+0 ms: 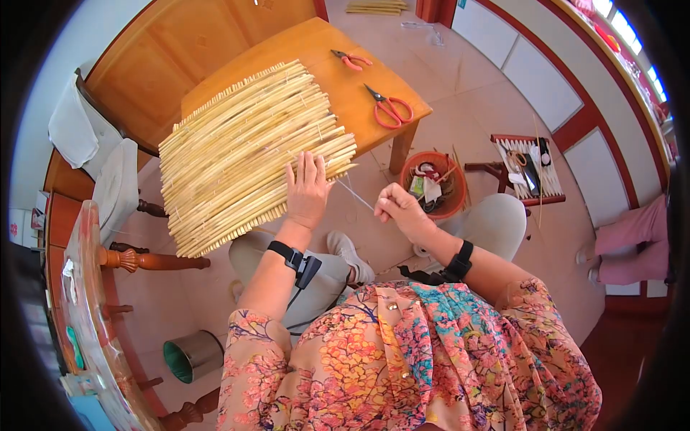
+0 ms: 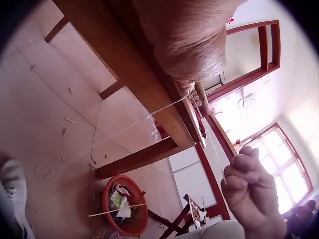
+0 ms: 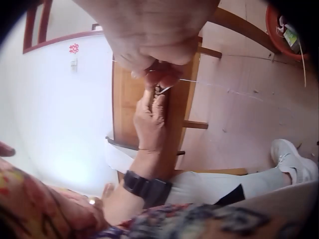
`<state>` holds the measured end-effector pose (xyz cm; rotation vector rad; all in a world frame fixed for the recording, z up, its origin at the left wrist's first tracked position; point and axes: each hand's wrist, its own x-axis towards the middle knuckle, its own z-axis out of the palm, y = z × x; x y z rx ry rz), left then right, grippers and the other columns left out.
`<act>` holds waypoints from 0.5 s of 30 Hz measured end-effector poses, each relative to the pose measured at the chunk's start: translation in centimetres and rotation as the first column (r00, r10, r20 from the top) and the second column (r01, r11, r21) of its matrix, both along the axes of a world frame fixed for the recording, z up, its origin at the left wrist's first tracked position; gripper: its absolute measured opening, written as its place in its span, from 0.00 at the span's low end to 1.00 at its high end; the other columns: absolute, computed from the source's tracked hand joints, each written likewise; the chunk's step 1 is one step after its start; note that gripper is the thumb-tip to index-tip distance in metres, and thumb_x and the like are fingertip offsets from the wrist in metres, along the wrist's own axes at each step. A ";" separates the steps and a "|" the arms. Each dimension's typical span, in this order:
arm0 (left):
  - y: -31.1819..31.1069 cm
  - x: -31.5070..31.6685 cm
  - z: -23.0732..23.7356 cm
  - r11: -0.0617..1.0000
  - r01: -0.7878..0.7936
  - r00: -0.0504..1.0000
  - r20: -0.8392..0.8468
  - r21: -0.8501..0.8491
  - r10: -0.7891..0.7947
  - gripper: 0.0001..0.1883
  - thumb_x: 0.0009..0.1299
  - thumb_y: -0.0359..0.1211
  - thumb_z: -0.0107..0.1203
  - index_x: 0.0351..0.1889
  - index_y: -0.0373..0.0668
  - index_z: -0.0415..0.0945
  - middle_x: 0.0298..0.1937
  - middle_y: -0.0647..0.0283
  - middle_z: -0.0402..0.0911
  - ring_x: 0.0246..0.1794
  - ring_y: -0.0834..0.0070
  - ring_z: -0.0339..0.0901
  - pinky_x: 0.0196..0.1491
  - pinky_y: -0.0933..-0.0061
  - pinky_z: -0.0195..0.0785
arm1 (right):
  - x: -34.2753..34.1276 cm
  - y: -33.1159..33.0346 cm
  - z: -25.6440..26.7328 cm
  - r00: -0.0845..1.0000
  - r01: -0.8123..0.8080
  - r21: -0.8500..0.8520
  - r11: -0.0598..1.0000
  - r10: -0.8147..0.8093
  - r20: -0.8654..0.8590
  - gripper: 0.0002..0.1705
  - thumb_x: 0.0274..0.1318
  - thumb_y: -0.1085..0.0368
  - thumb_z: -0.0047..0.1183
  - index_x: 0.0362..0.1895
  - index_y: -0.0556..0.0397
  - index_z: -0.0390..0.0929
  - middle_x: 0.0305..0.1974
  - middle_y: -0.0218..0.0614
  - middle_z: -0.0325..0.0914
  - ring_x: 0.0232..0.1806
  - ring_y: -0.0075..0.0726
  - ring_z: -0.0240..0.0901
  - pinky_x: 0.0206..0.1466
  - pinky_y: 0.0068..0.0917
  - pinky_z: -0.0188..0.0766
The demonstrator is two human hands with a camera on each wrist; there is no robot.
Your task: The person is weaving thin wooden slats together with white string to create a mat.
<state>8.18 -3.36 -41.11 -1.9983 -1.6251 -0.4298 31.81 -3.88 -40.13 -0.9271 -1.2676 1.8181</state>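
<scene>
A mat of pale reed sticks (image 1: 237, 154), tied across with thread, lies over the near end of the wooden table and juts past its edge. My left hand (image 1: 307, 195) holds the mat's near right corner, fingers on top and thumb at the underside, as the right wrist view shows. From that corner a thin white string (image 1: 358, 197) runs to my right hand (image 1: 405, 212), whose curled fingers pinch it out to the right of the mat. Another length of string (image 2: 127, 127) trails from the mat edge toward the floor in the left wrist view.
Red-handled pliers (image 1: 352, 60) and scissors (image 1: 392, 113) lie on the table (image 1: 316, 43). An orange basin (image 1: 454, 201) of scraps stands beside a folding stool (image 1: 496, 149) bearing small tools. A metal bin (image 1: 205, 352) is at lower left. Another person's pink trousers (image 1: 632, 244) show at right.
</scene>
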 end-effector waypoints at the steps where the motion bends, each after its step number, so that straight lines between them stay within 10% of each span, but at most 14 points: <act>1: 0.1 0.0 -0.2 1.000 0.003 1.000 -0.001 -0.010 -0.003 0.37 0.54 0.45 0.64 0.60 0.37 0.66 0.62 0.48 0.64 0.65 0.55 0.61 0.62 0.47 0.55 | 0.0 0.1 -0.9 0.997 -0.056 0.084 0.995 0.051 0.063 0.03 0.66 0.67 0.43 0.36 0.49 0.65 0.29 0.28 0.72 0.28 0.19 0.65 0.35 0.16 0.65; 9: 0.5 -0.4 -0.6 0.999 -0.034 0.999 -0.038 -0.040 0.033 0.38 0.62 0.52 0.52 0.63 0.34 0.62 0.65 0.47 0.62 0.67 0.55 0.59 0.65 0.49 0.53 | -1.2 2.1 -5.8 0.925 -0.228 0.359 0.905 0.086 0.371 0.04 0.61 0.68 0.47 0.37 0.52 0.66 0.25 0.33 0.75 0.25 0.26 0.73 0.30 0.24 0.71; 15: 0.3 -0.8 -0.4 0.999 0.019 1.000 -0.015 -0.026 -0.019 0.40 0.63 0.59 0.45 0.63 0.34 0.63 0.64 0.47 0.64 0.66 0.55 0.60 0.65 0.48 0.53 | -1.5 4.2 -10.4 0.815 -0.278 0.264 0.923 0.081 0.574 0.06 0.60 0.66 0.50 0.36 0.53 0.67 0.23 0.33 0.74 0.27 0.27 0.73 0.29 0.24 0.69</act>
